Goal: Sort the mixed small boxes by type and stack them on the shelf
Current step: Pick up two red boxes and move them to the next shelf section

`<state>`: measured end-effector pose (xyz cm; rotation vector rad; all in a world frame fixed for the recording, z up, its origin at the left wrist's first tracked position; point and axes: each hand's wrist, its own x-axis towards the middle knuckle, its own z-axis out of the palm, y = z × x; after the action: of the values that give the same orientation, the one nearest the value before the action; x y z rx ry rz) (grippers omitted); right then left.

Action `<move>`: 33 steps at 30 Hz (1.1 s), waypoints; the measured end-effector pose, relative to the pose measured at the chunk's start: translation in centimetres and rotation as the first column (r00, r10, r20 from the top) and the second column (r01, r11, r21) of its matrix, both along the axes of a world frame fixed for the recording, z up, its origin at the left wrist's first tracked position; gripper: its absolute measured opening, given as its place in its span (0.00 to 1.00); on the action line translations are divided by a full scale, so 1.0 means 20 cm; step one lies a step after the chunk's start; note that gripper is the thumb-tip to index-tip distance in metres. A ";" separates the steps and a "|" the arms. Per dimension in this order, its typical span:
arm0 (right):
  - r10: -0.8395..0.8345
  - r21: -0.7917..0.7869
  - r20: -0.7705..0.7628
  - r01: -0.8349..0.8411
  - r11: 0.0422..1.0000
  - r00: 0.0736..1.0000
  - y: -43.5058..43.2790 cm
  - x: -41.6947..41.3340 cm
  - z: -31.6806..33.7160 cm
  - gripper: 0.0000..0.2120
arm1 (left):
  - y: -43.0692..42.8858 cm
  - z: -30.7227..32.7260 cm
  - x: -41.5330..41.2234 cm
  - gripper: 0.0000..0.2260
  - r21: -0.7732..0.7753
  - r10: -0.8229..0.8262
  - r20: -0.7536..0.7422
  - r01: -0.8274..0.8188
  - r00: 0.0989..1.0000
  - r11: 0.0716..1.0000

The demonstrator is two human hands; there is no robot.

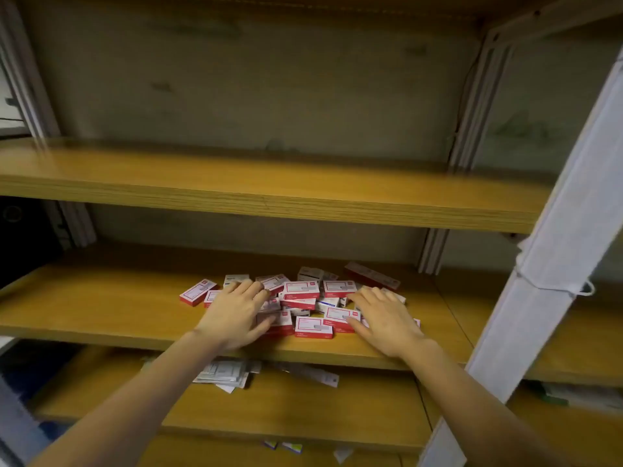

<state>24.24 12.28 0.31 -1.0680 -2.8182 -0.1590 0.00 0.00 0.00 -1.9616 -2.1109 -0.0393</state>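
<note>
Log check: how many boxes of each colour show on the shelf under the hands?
Red-and-white small boxes: at least 8
White or blue-marked small boxes: at least 4
Long dark red box: 1
Total: at least 13; the left hand and right hand cover others.

Appears to be a storeroom or stockroom. Fitted with tiered wooden shelf boards (101,315) on pale metal uprights (556,264) at right of frame, backed by a bare, stained wall (269,96). Stocked with loose small red-and-white boxes (301,290) at centre and flat packets (222,372) on the board below.
</note>
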 end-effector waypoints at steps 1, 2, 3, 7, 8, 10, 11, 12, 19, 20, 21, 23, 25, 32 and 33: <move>-0.009 -0.020 0.026 0.010 1.000 1.000 0.02 -0.02 0.00 0.26 | 0.02 0.00 -0.03 0.28 -0.011 -0.008 0.010 0.009 1.000 1.000; -0.011 -0.033 0.044 0.013 0.999 0.999 0.05 -0.04 -0.01 0.26 | 0.04 -0.01 -0.06 0.29 -0.013 -0.020 0.022 0.020 1.000 1.000; -0.014 -0.037 0.067 0.017 0.999 0.998 0.07 -0.06 -0.02 0.27 | 0.05 -0.03 -0.08 0.30 -0.018 -0.031 0.025 0.032 0.999 0.999; -0.005 -0.065 0.139 0.014 0.998 0.990 0.13 -0.08 -0.05 0.28 | 0.09 -0.06 -0.16 0.32 -0.055 -0.032 0.053 0.035 0.998 0.998; -0.001 -0.077 0.137 0.012 0.997 0.991 0.15 -0.08 -0.06 0.28 | 0.09 -0.06 -0.17 0.32 -0.053 -0.037 0.061 0.041 0.997 0.998; 0.005 -0.106 0.122 0.008 0.994 0.993 0.16 -0.08 -0.07 0.28 | 0.10 -0.06 -0.18 0.32 -0.063 -0.044 0.093 0.050 0.995 0.997; 0.007 -0.120 0.110 0.006 0.993 0.994 0.17 -0.08 -0.07 0.28 | 0.10 -0.06 -0.17 0.32 -0.075 -0.042 0.115 0.051 0.992 0.996; 0.012 -0.128 0.104 0.002 0.992 0.995 0.17 -0.08 -0.07 0.28 | 0.11 -0.06 -0.17 0.32 -0.087 -0.042 0.131 0.054 0.990 0.995; 0.027 -0.126 0.085 -0.016 0.992 0.996 0.17 -0.07 -0.08 0.28 | 0.11 -0.09 -0.13 0.27 -0.094 -0.053 0.218 0.075 0.975 0.993; 0.019 -0.121 0.077 -0.010 0.993 0.997 0.16 -0.07 -0.07 0.28 | 0.11 -0.09 -0.13 0.27 -0.083 -0.062 0.212 0.081 0.975 0.993; 0.009 -0.118 0.068 -0.001 0.993 0.998 0.15 -0.06 -0.07 0.28 | 0.11 -0.09 -0.12 0.27 -0.075 -0.070 0.202 0.087 0.977 0.993; -0.006 -0.101 0.046 0.011 0.995 0.999 0.13 -0.04 -0.05 0.28 | 0.10 -0.08 -0.13 0.27 -0.064 -0.086 0.151 0.096 0.985 0.993; -0.032 -0.081 0.015 0.033 0.996 0.999 0.09 0.01 -0.01 0.27 | 0.06 -0.04 -0.12 0.26 -0.058 -0.102 0.076 0.107 0.992 0.993; -0.126 -0.057 -0.119 0.120 0.991 0.985 -0.11 0.26 0.07 0.27 | 0.05 0.12 0.12 0.30 0.171 -0.289 -0.089 0.301 0.953 0.938; -0.143 -0.058 -0.138 0.136 0.989 0.980 -0.14 0.31 0.09 0.27 | 0.06 0.14 0.18 0.33 0.185 -0.311 -0.087 0.323 0.946 0.928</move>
<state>30.39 9.46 2.03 -1.2355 -2.6344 -0.0257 3.52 1.18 2.79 -2.1312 -1.6633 -0.2410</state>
